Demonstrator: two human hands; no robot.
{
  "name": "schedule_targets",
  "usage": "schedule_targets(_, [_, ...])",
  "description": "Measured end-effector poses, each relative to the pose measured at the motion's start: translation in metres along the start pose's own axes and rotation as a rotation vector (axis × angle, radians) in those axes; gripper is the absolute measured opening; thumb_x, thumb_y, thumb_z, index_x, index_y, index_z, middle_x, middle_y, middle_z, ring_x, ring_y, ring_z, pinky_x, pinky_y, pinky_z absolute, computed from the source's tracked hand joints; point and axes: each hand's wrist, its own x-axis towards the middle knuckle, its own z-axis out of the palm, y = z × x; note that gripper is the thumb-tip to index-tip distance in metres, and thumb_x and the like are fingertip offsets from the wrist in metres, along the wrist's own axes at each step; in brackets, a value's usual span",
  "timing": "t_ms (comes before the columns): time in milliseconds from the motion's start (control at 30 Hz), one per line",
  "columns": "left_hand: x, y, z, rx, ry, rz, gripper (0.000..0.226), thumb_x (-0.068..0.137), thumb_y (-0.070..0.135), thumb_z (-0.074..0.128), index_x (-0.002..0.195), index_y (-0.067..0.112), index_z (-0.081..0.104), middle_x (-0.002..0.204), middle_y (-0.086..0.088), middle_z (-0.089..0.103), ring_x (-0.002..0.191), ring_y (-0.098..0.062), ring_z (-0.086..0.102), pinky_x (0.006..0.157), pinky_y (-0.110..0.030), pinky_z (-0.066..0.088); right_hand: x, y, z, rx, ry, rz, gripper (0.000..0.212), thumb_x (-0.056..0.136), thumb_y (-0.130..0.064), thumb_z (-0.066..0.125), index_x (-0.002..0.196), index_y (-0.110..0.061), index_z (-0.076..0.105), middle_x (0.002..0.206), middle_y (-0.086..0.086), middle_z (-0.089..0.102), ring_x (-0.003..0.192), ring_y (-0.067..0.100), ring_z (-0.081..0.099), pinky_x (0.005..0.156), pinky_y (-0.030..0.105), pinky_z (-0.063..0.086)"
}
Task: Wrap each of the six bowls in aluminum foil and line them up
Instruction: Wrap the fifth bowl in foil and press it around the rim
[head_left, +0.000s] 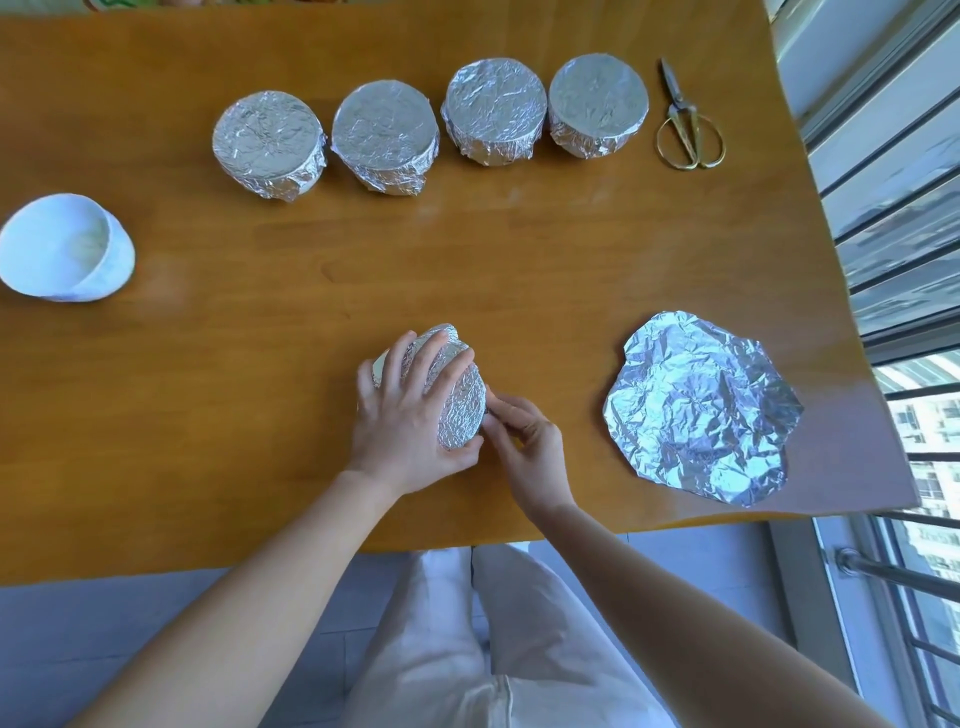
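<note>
Gripping crinkled foil-wrapped round bowl (457, 400), left hand (410, 415).

So from my feed I count five foil-wrapped bowls total: four in a row at the back (268, 143) (385, 135) (494, 109) (598, 104) and one up front (460, 410). One bare white bowl (62, 249), one loose foil sheet (701, 408), one pair of scissors (685, 119).
</note>
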Motion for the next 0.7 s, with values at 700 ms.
schedule_targets(700, [0.005, -0.042, -0.018, 0.097, -0.012, 0.486, 0.104, 0.077, 0.084, 0.043, 0.159, 0.027, 0.016, 0.167, -0.008, 0.004, 0.152, -0.039, -0.002, 0.113, -0.074, -0.001, 0.039, -0.014, -0.046, -0.170, -0.434, 0.102, 0.008, 0.082, -0.006, 0.078, 0.081, -0.012, 0.072, 0.074, -0.009, 0.069, 0.063, -0.002, 0.057, 0.066, 0.015, 0.044])
